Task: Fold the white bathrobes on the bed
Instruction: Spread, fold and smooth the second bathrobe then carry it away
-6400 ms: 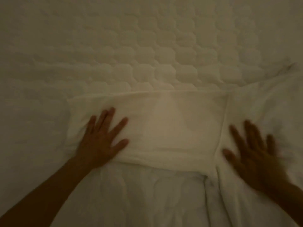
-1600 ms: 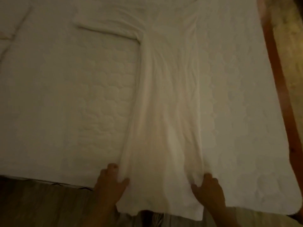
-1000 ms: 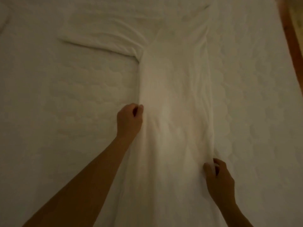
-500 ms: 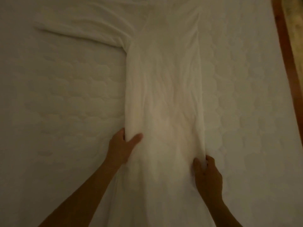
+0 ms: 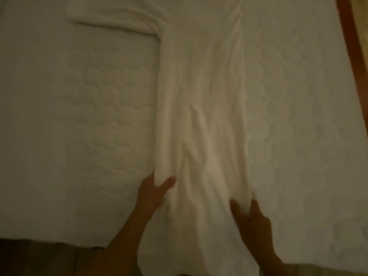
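A white bathrobe point(image 5: 201, 108) lies lengthwise down the middle of the bed, folded into a long narrow strip, its lower end hanging over the near edge. One sleeve point(image 5: 117, 18) sticks out to the left at the far end. My left hand point(image 5: 154, 194) grips the strip's left folded edge, thumb on top of the cloth. My right hand point(image 5: 251, 220) pinches the right edge, thumb on top, fingers under the fabric.
The quilted white mattress cover point(image 5: 79, 116) spreads out on both sides of the robe. A wooden bed frame rail point(image 5: 356, 56) runs along the right. Dark floor point(image 5: 39, 257) shows below the bed's near edge at the bottom left.
Both hands slid back along the robe's side edges toward the near end of the bed, keeping hold of the cloth. The near bed edge and floor have come back into view.
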Available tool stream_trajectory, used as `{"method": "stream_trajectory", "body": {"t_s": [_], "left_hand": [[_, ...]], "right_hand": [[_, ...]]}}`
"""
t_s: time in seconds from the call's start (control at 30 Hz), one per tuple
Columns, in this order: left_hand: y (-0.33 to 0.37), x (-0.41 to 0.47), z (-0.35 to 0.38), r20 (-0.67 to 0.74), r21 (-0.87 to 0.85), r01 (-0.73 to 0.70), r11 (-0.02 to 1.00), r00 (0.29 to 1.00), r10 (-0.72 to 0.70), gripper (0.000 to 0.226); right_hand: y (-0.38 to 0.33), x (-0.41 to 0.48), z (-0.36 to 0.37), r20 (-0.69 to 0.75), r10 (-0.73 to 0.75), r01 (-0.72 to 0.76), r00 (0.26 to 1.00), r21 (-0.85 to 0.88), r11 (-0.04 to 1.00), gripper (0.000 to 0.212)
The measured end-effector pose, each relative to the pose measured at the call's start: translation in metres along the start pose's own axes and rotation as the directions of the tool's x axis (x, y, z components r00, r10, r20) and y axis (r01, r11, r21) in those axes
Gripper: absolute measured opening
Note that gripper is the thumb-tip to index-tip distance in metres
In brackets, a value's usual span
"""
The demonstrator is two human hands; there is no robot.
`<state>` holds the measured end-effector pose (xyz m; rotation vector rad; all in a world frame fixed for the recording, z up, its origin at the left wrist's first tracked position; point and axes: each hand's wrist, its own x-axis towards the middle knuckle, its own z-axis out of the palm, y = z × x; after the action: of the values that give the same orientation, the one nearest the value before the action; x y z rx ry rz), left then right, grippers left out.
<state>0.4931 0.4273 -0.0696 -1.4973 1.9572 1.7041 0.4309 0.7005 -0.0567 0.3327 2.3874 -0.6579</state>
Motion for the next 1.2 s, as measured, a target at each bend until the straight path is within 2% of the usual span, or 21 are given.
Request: {"method": "stream_trajectory", "body": {"t_s": [0.17,0.23,0.33,0.37,0.43,0.5,0.57,0.63,0.7,0.73,0.8,0.87,0.9,0.93,1.0,1.1,1.13,1.2], "left_hand": [[-0.074,-0.054,-0.027,-0.047,0.047,0.115,0.992,0.992,-0.113,0.036],[-0.097,-0.073,-0.037,-0.054,0.118,0.136,0.984,0.990,-0.130,0.034],[-0.128,-0.105,-0.042,-0.124,0.078,0.093,0.993,0.989,-0.083,0.022],[-0.139,-0.117,-0.043,-0.140,0.063,0.093,0.994,0.987,-0.083,0.020],[-0.158,-0.137,-0.046,-0.181,0.054,0.131,0.990,0.976,-0.120,0.022],[-0.169,-0.148,-0.046,-0.303,0.176,0.135,0.975,0.950,-0.077,0.038],[-0.150,-0.146,-0.039,-0.404,0.304,0.030,0.952,0.909,0.100,0.053],[-0.103,-0.127,-0.024,-0.366,0.459,-0.216,0.862,0.838,0.405,0.048],[-0.053,-0.090,0.003,-0.174,0.627,-0.403,0.666,0.761,0.625,0.052],[-0.027,-0.070,0.020,-0.077,0.695,-0.461,0.552,0.716,0.694,0.058],[0.026,-0.024,0.056,0.089,0.769,-0.527,0.361,0.648,0.756,0.063],[0.062,0.016,0.079,0.225,0.807,-0.549,0.218,0.627,0.746,0.059],[0.065,0.036,0.081,0.260,0.831,-0.536,0.150,0.612,0.747,0.058],[0.061,0.057,0.077,0.289,0.846,-0.524,0.094,0.601,0.745,0.058],[0.033,0.085,0.057,0.345,0.862,-0.507,0.019,0.613,0.711,0.058],[0.012,0.096,0.037,0.340,0.855,-0.516,0.043,0.623,0.705,0.057],[0.022,0.094,0.042,0.313,0.859,-0.509,0.058,0.612,0.726,0.057],[0.052,0.091,0.057,0.232,0.856,-0.507,0.098,0.546,0.805,0.058]], "right_hand": [[0.052,-0.043,0.007,0.099,0.113,-0.114,0.989,0.002,0.993,0.077],[0.064,-0.055,0.011,0.092,0.137,-0.135,0.986,-0.028,0.990,0.066],[0.073,-0.075,0.011,0.100,0.042,-0.045,0.994,0.020,0.999,0.040],[0.081,-0.083,0.013,0.131,0.032,-0.037,0.991,0.041,0.998,0.039],[0.100,-0.097,0.014,0.179,0.054,-0.048,0.982,-0.037,0.998,0.058],[0.118,-0.105,0.005,0.193,0.075,-0.019,0.978,-0.276,0.961,0.085],[0.115,-0.101,-0.009,0.031,-0.015,0.025,0.999,-0.324,0.946,0.094],[0.080,-0.076,-0.017,-0.197,-0.130,0.096,0.972,-0.176,0.980,0.079],[0.034,-0.036,-0.008,-0.317,-0.357,0.320,0.879,-0.165,0.933,0.049],[-0.001,-0.017,-0.001,-0.328,-0.455,0.416,0.828,-0.183,0.891,0.041],[-0.068,0.022,0.016,-0.312,-0.606,0.567,0.731,-0.217,0.795,0.053],[-0.116,0.050,0.030,-0.230,-0.738,0.670,0.634,-0.313,0.673,0.057],[-0.122,0.066,0.034,-0.173,-0.755,0.669,0.633,-0.369,0.645,0.057],[-0.116,0.086,0.036,-0.118,-0.732,0.634,0.671,-0.421,0.649,0.059],[-0.085,0.110,0.032,-0.049,-0.661,0.534,0.749,-0.546,0.646,0.064],[-0.062,0.120,0.025,-0.040,-0.596,0.468,0.802,-0.579,0.668,0.066],[-0.071,0.118,0.025,-0.069,-0.595,0.458,0.801,-0.570,0.682,0.065],[-0.110,0.113,0.029,-0.212,-0.660,0.507,0.721,-0.488,0.710,0.063]]}}
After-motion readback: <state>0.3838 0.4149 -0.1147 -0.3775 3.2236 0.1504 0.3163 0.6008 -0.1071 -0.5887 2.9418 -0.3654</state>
